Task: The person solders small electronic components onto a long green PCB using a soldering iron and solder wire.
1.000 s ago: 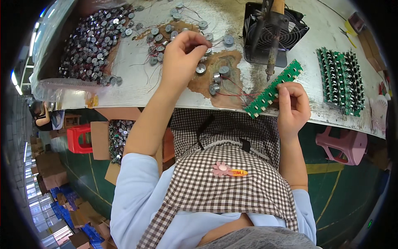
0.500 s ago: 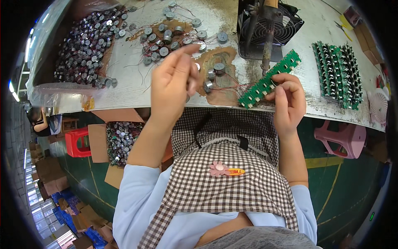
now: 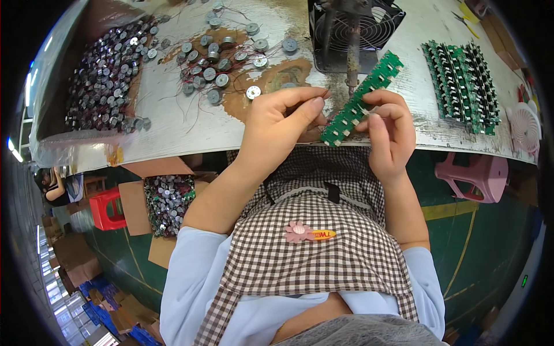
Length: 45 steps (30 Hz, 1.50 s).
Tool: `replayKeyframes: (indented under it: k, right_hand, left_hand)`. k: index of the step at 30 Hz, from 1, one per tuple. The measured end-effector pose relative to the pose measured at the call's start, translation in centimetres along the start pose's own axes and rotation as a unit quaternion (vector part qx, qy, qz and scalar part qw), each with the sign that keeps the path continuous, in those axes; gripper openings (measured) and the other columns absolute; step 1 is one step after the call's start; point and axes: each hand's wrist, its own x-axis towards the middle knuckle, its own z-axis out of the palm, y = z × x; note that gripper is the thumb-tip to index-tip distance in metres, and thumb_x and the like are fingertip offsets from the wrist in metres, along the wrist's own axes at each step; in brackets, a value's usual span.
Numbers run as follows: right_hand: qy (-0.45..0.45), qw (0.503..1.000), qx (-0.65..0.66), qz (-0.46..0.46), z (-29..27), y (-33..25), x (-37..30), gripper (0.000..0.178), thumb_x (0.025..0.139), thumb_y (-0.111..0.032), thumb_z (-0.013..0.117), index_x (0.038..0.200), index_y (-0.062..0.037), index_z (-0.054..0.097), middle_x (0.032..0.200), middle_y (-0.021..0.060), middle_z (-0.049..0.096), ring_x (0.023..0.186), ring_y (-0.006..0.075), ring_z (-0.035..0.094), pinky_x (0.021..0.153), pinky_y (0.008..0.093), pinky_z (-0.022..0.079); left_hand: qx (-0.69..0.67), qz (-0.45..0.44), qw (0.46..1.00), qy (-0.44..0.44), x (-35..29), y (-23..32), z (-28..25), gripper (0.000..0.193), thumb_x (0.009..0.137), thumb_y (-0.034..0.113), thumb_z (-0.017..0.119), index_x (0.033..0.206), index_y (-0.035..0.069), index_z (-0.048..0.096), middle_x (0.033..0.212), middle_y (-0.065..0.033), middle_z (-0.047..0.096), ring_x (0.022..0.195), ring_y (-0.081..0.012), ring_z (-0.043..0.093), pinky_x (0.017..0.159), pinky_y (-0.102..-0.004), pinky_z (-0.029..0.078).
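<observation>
A long green circuit board (image 3: 359, 104) with a row of small white connectors lies slanted in front of me. My right hand (image 3: 392, 132) grips its right edge between bent fingers and thumb. Left of the board, my left hand (image 3: 283, 124) is closed in a pinch, with a thin dark wire showing at the fingertips near the board. The motors at that wire's end are mostly hidden behind this hand. Several small round metal motors (image 3: 213, 75) with thin red wires lie loose beyond my left hand. Above the board, a metal rod with a pointed tip (image 3: 352, 69) hangs down.
A black-framed fan (image 3: 375, 29) stands behind the rod. Stacked green boards (image 3: 461, 86) lie at the right, near a white round fan (image 3: 525, 127). A plastic-lined box of motors (image 3: 104, 86) sits at the left. Below the table are an open carton (image 3: 135, 207) and a pink stool (image 3: 473, 176).
My left hand has moved right, from over the loose motors to the board's left side, and now pinches a wire. My right hand stays on the board. The whole view has shifted slightly.
</observation>
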Motion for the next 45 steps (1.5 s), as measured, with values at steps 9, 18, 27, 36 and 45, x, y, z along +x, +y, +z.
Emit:
replayKeyframes:
  k: [9, 18, 27, 36, 45]
  right_hand:
    - [-0.033, 0.993, -0.089, -0.068, -0.1, -0.2, 0.3, 0.007, 0.079, 0.006, 0.064, 0.082, 0.0037, 0.058, 0.097, 0.0171, 0.060, 0.066, 0.0126, 0.059, 0.055, 0.0215, 0.049]
    - [-0.024, 0.992, -0.087, -0.092, -0.1, -0.6, 0.9, 0.008, 0.079, 0.004, 0.065, 0.082, 0.0039, 0.059, 0.101, 0.0176, 0.060, 0.064, 0.0107, 0.058, 0.056, 0.0203, 0.048]
    - [-0.027, 0.993, -0.091, -0.070, 0.1, -0.4, 0.9, 0.008, 0.078, 0.005, 0.066, 0.082, 0.0037, 0.059, 0.101, 0.0176, 0.060, 0.061, 0.0098, 0.058, 0.055, 0.0195, 0.047]
    - [-0.048, 0.981, -0.144, -0.120, -0.1, -0.4, 1.2, 0.008, 0.078, 0.005, 0.067, 0.081, 0.0036, 0.059, 0.099, 0.0176, 0.060, 0.060, 0.0105, 0.058, 0.055, 0.0206, 0.047]
    - [-0.024, 0.996, -0.076, -0.047, 0.0, -0.5, 0.2, 0.009, 0.078, 0.005, 0.066, 0.081, 0.0045, 0.058, 0.103, 0.0183, 0.059, 0.064, 0.0110, 0.058, 0.058, 0.0209, 0.048]
  left_hand:
    - [0.055, -0.019, 0.998, -0.016, 0.6, -0.2, 1.2, 0.012, 0.086, 0.011, 0.066, 0.087, -0.001, 0.063, 0.073, -0.0005, 0.061, 0.062, -0.0053, 0.055, 0.054, -0.0195, 0.044]
    - [0.124, 0.081, 0.989, -0.007, 1.8, -0.5, 1.2, 0.012, 0.076, 0.008, 0.071, 0.080, 0.000, 0.064, 0.076, -0.0015, 0.060, 0.062, -0.0053, 0.051, 0.055, -0.0202, 0.041]
    - [0.109, 0.038, 0.993, -0.038, 2.5, 0.0, 1.3, 0.010, 0.076, 0.006, 0.067, 0.076, -0.002, 0.061, 0.074, -0.0027, 0.061, 0.063, -0.0051, 0.053, 0.055, -0.0198, 0.042]
    - [0.132, 0.050, 0.989, -0.047, 2.6, 0.2, 1.4, 0.008, 0.078, 0.005, 0.066, 0.077, -0.001, 0.060, 0.075, -0.0018, 0.061, 0.062, -0.0039, 0.053, 0.053, -0.0187, 0.042]
    - [0.126, 0.049, 0.990, -0.049, 2.3, -0.4, 1.4, 0.008, 0.080, 0.006, 0.066, 0.079, 0.000, 0.060, 0.076, -0.0011, 0.061, 0.064, -0.0034, 0.053, 0.054, -0.0181, 0.041]
